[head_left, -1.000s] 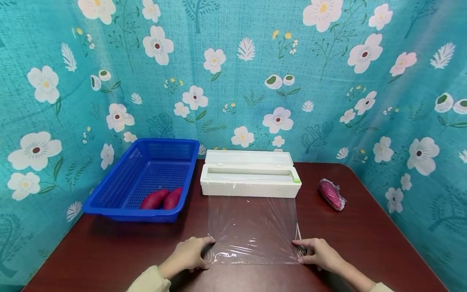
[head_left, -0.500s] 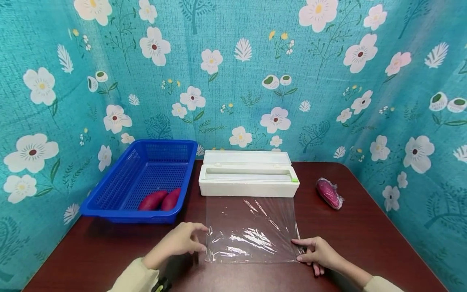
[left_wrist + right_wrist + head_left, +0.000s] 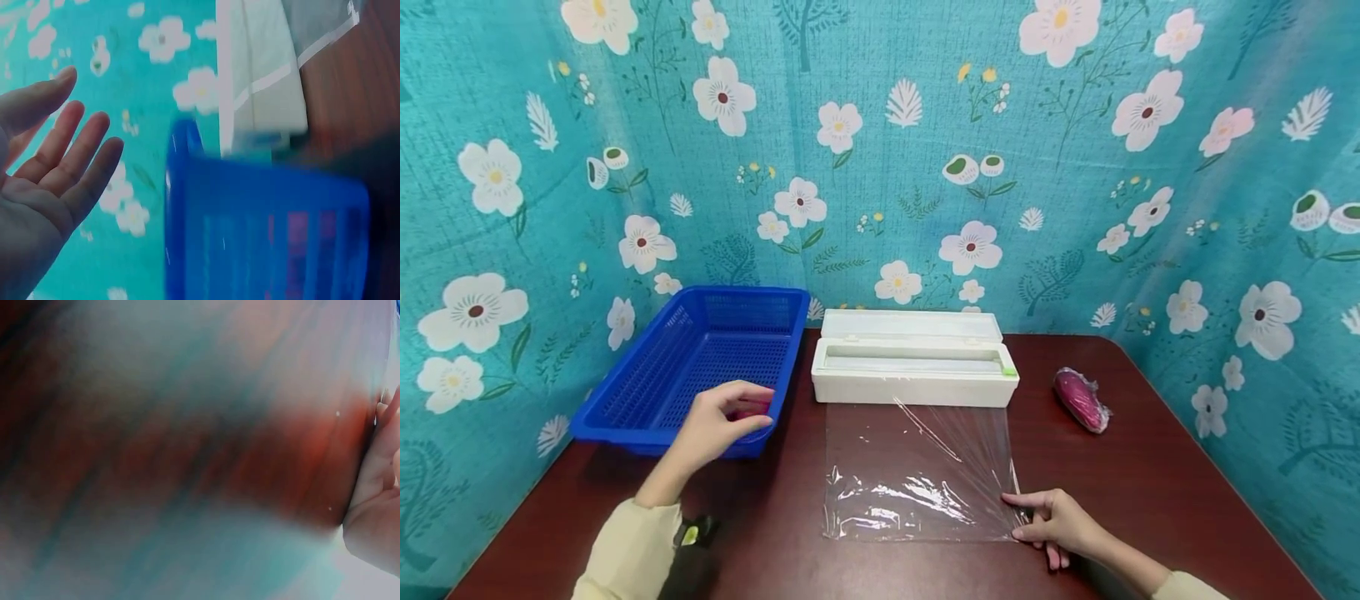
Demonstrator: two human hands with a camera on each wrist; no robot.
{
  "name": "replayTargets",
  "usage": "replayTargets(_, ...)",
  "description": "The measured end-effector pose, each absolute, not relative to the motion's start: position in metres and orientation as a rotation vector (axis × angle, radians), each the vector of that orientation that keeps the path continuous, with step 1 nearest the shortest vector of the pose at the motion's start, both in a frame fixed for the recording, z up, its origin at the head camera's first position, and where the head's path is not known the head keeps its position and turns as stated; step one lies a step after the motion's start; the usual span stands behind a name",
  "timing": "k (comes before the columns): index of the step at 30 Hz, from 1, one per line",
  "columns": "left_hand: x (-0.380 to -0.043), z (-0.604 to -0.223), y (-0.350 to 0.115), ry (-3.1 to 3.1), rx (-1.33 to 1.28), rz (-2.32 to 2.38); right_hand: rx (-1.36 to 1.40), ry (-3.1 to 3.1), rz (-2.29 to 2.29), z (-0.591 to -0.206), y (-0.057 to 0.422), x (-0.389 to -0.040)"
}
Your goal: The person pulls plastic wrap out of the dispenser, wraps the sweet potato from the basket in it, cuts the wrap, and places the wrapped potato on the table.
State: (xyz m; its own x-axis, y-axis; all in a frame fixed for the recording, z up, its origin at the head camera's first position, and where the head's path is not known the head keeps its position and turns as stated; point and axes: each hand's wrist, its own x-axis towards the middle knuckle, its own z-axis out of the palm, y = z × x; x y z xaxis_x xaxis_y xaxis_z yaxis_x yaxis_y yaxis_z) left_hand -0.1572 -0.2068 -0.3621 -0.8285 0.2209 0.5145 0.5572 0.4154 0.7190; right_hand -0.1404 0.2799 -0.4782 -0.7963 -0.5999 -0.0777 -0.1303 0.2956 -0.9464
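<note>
My left hand [image 3: 707, 423] is over the front right corner of a blue plastic basket [image 3: 617, 437], thumb and fingers spread apart. Red sweet potatoes [image 3: 751, 408] lie in the basket, mostly hidden behind that hand; their red shows through the basket's slots in the left wrist view. With thumb and fingers, my right hand [image 3: 1063, 525] pinches the near right corner of a sheet of cling film [image 3: 910, 475]. The film stretches toward me from a white dispenser box [image 3: 917, 388], its lid raised. In the right wrist view the hand shows only at the edge.
A sweet potato wrapped in film [image 3: 1081, 400] lies on the right of the dark red table [image 3: 1157, 467]. A teal flowered curtain [image 3: 880, 175] encloses the table at the back and sides.
My left hand has let go of the film's near left corner and moved left and away from me to the basket. The right hand keeps its hold on the film.
</note>
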Motion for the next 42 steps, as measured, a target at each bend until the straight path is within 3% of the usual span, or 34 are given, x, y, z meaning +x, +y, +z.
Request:
replayTargets(15, -0.194, -0.373, -0.269, -2.745, -0.402, -1.019, -0.640, 2.149, -1.505, -0.482, 0.279, -0.139)
replayTargets(26, -0.213, -0.379, -0.282, -3.039, -0.185, -0.810, -0.615, 2.148, -1.494, -0.480, 0.280, -0.140)
replayTargets(42, -0.215, -0.380, -0.286, -3.272, 0.001, -0.731, -0.602, 2.151, -1.517, -0.476, 0.279, -0.138)
